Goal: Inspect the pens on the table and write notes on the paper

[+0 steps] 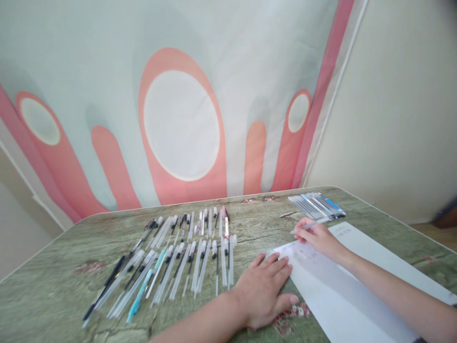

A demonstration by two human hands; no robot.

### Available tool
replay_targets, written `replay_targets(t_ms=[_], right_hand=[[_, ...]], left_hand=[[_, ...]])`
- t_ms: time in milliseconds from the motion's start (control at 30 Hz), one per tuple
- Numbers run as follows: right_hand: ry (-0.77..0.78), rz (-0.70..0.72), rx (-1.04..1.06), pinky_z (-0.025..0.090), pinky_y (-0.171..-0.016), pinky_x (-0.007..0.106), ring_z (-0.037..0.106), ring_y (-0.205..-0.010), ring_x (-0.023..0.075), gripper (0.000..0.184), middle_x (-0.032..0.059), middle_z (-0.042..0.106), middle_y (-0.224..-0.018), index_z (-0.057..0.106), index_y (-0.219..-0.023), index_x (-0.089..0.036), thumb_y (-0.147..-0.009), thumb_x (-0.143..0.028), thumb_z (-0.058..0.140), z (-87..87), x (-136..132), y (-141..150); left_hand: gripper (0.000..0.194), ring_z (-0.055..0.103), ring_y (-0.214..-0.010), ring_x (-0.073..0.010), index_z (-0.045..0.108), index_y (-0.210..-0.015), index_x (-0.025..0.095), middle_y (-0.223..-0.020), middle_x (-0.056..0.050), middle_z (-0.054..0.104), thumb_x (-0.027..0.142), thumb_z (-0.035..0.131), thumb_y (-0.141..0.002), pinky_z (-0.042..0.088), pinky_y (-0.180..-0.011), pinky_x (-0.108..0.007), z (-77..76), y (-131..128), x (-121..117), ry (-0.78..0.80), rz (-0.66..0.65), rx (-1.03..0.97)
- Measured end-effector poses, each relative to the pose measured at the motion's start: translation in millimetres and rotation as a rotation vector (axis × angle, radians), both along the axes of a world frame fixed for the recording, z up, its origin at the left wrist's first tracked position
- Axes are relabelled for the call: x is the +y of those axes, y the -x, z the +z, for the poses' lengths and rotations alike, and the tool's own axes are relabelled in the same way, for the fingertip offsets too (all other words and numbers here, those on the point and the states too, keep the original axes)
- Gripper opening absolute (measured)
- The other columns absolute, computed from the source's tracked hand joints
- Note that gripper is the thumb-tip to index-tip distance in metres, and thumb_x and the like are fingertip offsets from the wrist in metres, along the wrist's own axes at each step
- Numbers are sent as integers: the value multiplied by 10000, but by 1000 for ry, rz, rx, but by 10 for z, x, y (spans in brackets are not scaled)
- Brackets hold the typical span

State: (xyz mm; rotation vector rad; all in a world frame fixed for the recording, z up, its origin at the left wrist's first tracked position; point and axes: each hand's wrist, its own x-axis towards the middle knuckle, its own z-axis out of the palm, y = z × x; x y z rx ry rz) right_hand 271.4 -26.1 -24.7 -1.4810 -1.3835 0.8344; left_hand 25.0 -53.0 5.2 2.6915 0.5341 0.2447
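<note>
Right hand (319,238) pinched around a slim clear pen (311,224), tip down on the white sheet (342,286) at the table's (64,286) right side. Left hand (266,290) spread flat, fingertips pinning the sheet's near corner. Probably light, stiff, slightly slick; best gripped low near the tip.

A desk (64,281) with a green, weathered wood-grain surface and small red flower prints fills the lower part of the view. Behind the desk hangs a pale cloth (185,95) printed with pink arches and white ovals. To the right of the cloth stands a plain cream wall (403,109). Right of the desk, a strip of wooden floor (437,234) shows. Soft, even light.
</note>
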Motion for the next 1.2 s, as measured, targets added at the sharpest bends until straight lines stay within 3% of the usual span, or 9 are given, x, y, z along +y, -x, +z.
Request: replay_targets(t_ms=[167, 433, 1200], right_hand=[[-57, -34, -175, 372, -514, 252, 489, -487, 118, 164, -34, 535, -516, 496, -649, -191, -725, -335, 509, -70, -94, -60], [-93, -50, -256, 334, -493, 251, 464, -489, 122, 159, -35, 515, -526, 485, -599, -200, -707, -314, 510, -88, -124, -79], [-89, -51, -182, 331, -487, 249, 446, -512, 131, 116, -28, 498, -521, 508, -574, -205, -643, -289, 551, -68, -134, -58]], left_hand=[[571, 203, -1268, -251, 288, -1310, 184, -1374, -89, 290, 499, 229, -838, 102, -1027, -431, -17, -10, 13, -26, 8, 11], [546, 263, -1244, -248, 318, -1295, 187, -1353, -88, 332, 480, 256, -838, 132, -1022, -416, 4, 1, 24, -18, 0, -17], [522, 282, -1235, -246, 349, -1278, 197, -1339, -86, 356, 468, 267, -839, 136, -1019, -416, 10, 9, 20, -9, 11, -60]])
